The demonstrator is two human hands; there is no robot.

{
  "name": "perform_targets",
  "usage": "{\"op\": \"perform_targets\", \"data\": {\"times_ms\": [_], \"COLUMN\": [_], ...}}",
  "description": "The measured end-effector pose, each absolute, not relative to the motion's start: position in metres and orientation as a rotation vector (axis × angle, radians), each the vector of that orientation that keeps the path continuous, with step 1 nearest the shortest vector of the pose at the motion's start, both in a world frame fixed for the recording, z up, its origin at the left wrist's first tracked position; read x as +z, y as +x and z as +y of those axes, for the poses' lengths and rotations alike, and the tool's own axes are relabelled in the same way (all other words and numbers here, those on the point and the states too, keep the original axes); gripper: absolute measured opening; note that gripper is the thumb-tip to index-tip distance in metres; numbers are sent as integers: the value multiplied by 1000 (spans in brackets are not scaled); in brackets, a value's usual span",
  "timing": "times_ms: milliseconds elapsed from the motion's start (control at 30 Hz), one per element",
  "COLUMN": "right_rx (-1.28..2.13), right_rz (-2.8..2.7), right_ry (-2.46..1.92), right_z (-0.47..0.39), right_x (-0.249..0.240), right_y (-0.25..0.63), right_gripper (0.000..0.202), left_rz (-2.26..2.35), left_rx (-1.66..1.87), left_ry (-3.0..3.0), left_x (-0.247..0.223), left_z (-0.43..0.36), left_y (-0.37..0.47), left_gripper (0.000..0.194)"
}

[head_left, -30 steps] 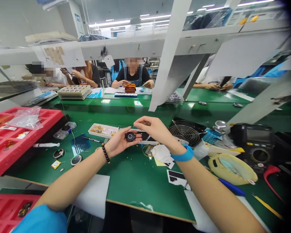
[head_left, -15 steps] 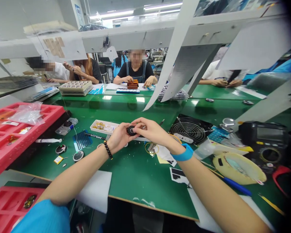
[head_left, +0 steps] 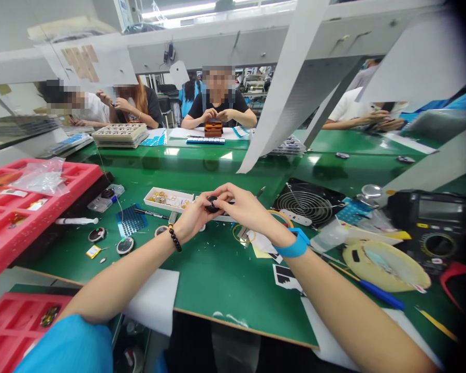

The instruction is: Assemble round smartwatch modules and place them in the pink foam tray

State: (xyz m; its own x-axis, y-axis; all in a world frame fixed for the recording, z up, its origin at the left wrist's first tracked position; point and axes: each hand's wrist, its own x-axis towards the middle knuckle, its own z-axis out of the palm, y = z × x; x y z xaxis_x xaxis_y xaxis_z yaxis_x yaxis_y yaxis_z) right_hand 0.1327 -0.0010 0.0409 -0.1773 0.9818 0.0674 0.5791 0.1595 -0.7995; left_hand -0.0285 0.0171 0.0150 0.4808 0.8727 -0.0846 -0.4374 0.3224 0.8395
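A small round black watch case [head_left: 213,204] is held up over the middle of the green bench. My left hand [head_left: 194,217] wraps its fingers around it from the left. From the right, my right hand [head_left: 238,203] pinches the same piece with thumb and fingertips, which partly cover it. Just behind my left hand is a white tray [head_left: 149,202] of small gold-coloured parts. Two round watch bodies lie to the left: one watch body [head_left: 125,245] nearer me, another watch body [head_left: 97,235] farther left, with a small battery [head_left: 93,252] beside them.
Red foam trays [head_left: 81,178] stand along the left. A fan with a wire guard [head_left: 306,203], a yellowish dish [head_left: 386,267], a blue-handled tool [head_left: 382,294] and a black instrument [head_left: 431,223] crowd the right. Co-workers sit across the bench, beyond a grey overhead beam [head_left: 217,49].
The black watch case has turned in my fingers and shows less of its flat face. My right fingers have closed further over it. Across the bench, a co-worker's hands have come together.
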Motion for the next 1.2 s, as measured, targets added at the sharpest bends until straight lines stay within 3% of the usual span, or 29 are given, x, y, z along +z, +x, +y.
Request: {"op": "perform_targets", "data": {"times_ms": [833,1200], "right_rx": [1094,1025], "right_rz": [-1680,-1740], "right_ry": [-1448,-1494], "right_z": [0,-2], "right_x": [41,43], "right_y": [131,131], "right_gripper": [39,36], "left_rz": [574,616], "left_rx": [951,951], "left_ry": [822,891], "left_x": [12,11], "left_z": [19,16], "left_y": [-28,-26], "left_gripper": [36,36]}}
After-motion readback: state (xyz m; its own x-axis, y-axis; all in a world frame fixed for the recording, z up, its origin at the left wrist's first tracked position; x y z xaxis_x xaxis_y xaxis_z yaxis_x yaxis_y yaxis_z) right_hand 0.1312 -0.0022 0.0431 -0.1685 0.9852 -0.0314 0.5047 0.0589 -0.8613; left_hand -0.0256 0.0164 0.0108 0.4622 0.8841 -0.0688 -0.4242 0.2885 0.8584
